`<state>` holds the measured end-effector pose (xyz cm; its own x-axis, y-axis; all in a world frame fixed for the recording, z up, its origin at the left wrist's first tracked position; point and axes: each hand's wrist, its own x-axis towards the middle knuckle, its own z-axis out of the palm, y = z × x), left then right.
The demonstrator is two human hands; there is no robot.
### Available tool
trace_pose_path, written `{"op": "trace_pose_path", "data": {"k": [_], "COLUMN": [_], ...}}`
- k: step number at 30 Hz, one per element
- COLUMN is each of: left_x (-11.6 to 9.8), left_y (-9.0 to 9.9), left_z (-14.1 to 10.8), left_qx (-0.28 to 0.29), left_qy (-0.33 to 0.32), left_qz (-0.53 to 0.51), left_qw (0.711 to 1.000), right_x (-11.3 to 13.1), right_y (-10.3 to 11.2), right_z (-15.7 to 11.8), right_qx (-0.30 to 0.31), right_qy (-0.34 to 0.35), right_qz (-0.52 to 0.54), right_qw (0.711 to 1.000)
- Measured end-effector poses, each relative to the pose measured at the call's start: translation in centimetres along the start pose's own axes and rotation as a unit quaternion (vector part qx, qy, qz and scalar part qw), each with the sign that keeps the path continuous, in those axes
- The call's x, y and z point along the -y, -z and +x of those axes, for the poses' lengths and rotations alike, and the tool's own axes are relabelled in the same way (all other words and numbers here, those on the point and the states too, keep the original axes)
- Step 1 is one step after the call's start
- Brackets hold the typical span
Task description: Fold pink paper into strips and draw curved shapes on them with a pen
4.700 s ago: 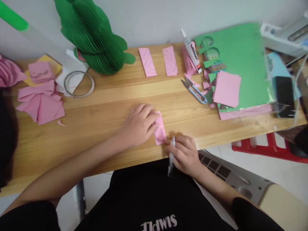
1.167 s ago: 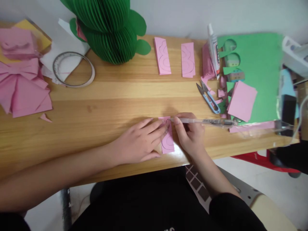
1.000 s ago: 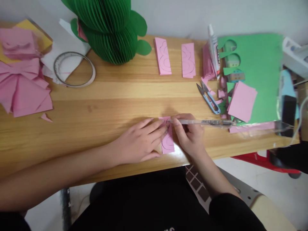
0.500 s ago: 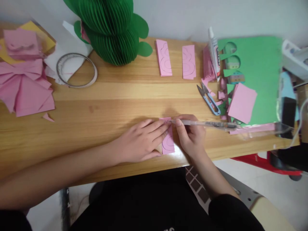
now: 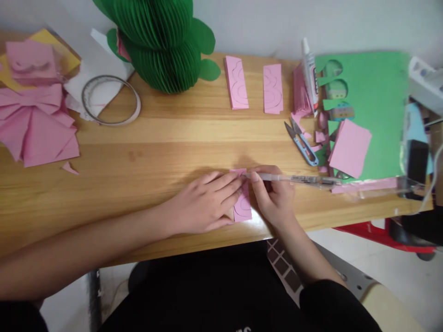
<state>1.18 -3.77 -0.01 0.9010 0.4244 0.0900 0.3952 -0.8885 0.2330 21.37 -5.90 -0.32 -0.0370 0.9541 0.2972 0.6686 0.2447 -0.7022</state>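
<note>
Near the table's front edge lies a small pink paper piece (image 5: 244, 207) with curved lines drawn on it. My left hand (image 5: 204, 203) rests flat over its left part, fingers stretched out and pressing it down. Between the thumb and fingers of my right hand (image 5: 275, 196) is a clear-barrelled pen (image 5: 287, 178), its tip on the upper part of the pink paper. Farther back lie two more pink paper pieces, a left one (image 5: 237, 83) and a right one (image 5: 273, 89), both marked with similar curves.
Blue-handled thread snips (image 5: 302, 143) lie right of centre, near pink scraps. A glue tube (image 5: 310, 76), a green sheet (image 5: 377, 106) and a pink paper stack (image 5: 350, 148) are at right. Green honeycomb paper (image 5: 162, 50), a tape roll (image 5: 136, 108) and a folded pink bow (image 5: 38, 124) sit at left.
The pen tip shifts very slightly on the pink paper, and my right hand moves a little with it. My left hand stays in place on the paper.
</note>
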Motion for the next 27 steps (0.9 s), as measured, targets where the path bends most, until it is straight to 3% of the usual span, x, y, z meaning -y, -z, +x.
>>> {"op": "trace_pose_path", "data": {"k": [10, 27], "left_x": [-0.02, 0.03], "left_y": [0.18, 0.22], "left_z": [0.09, 0.06], "left_qx": [0.014, 0.014], "left_qy": [0.006, 0.003], "left_qz": [-0.001, -0.018], "left_qw": [1.0, 1.0], "right_x": [0.05, 0.01], "right_y": [-0.16, -0.09], "right_z": [0.11, -0.1], "right_qx": [-0.048, -0.065], "right_qy": [-0.016, -0.062], "right_qz": [-0.039, -0.021], "right_qw": [0.998, 0.996]}}
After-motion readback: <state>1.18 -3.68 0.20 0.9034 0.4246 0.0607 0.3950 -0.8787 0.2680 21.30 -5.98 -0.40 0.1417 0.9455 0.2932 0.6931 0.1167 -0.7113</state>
